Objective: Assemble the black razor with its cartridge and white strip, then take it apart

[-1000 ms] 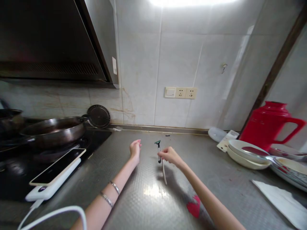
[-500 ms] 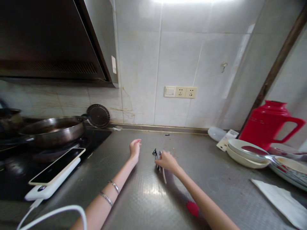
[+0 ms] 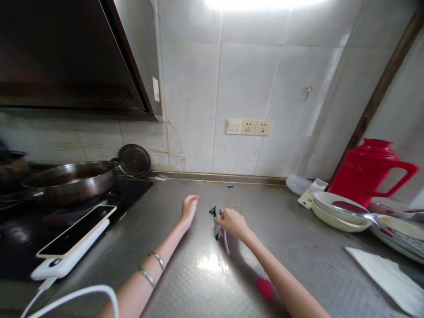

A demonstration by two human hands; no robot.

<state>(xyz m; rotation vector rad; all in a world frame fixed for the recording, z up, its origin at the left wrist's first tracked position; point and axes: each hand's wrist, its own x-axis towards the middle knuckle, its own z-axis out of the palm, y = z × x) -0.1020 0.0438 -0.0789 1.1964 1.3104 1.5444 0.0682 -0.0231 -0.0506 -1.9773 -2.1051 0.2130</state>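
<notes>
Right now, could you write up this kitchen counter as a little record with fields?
Left hand: above the counter, nothing visible in it
Right hand: at the razor; grip unclear
Beside razor: curved pale strip, partly hidden
Left side: pan, phone on a white block
Right side: red jug, dishes
Wall: switch, sockets

Between my left hand (image 3: 190, 210) and the razor (image 3: 216, 224) I have a bare strip of surface (image 3: 172, 274), running back to the wall (image 3: 188, 150) and widening toward me. To my left, the phone (image 3: 77, 232), the pan (image 3: 73, 182) and the cable (image 3: 89, 290) block the way. My right side is open until the bowls (image 3: 341, 210), flask (image 3: 367, 172) and paper (image 3: 380, 276). Low over the middle, the razor obstructs a sideways pass.
</notes>
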